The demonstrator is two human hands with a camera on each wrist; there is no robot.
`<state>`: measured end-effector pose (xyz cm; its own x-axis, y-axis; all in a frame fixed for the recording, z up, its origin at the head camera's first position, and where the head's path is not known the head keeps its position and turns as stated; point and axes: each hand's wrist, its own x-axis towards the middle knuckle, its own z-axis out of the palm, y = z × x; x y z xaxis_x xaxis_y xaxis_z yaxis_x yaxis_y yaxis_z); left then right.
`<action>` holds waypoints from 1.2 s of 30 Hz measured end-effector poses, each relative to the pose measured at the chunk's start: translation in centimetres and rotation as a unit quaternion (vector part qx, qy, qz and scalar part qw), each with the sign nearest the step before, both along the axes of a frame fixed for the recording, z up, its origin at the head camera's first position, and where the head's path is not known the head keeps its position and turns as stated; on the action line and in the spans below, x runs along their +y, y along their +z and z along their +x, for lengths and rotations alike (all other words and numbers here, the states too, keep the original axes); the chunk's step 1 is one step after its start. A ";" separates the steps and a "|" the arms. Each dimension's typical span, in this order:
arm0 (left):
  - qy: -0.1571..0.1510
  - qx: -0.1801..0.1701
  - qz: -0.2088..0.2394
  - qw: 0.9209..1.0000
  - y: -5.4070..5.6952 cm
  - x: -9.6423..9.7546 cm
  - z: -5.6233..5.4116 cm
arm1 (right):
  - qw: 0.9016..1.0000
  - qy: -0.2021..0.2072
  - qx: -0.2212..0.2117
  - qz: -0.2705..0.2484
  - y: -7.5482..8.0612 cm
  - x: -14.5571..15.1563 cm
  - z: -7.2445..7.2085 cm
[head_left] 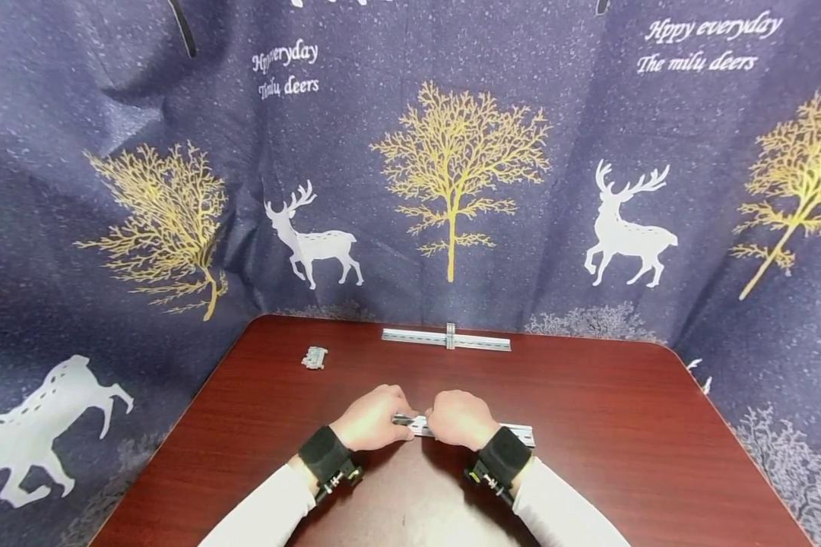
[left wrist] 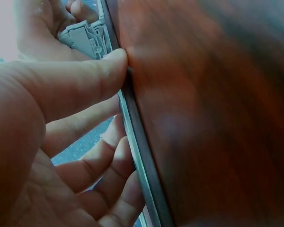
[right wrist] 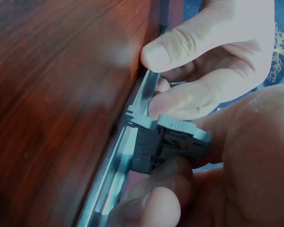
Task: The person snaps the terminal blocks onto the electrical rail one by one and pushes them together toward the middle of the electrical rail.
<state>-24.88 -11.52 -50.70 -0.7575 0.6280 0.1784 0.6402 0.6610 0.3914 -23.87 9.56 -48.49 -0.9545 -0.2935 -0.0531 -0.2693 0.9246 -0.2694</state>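
At six o'clock from the far rail (head_left: 417, 336), the left hand (head_left: 376, 422) pinched the near rail (head_left: 520, 434), apparently steadying it, while the right hand (head_left: 461, 420) held a grey block (right wrist: 168, 139) against it, perhaps for alignment.

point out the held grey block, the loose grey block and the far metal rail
Held grey block (right wrist: 166, 138): right wrist view, on its side face
Loose grey block (head_left: 315, 358): head view, middle of its body
Far metal rail (head_left: 470, 341): head view, bare stretch right of its middle
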 end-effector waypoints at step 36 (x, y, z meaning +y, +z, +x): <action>0.009 -0.009 -0.017 1.000 0.6 0.1 0.4 | 0.999 0.007 0.037 0.003 -0.2 0.1 1.1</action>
<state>-24.52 -11.44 -50.07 -0.7712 0.6204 0.1426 0.6213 0.6850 0.3804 -22.78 9.63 -48.69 -0.9516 -0.3070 0.0160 -0.3016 0.9222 -0.2420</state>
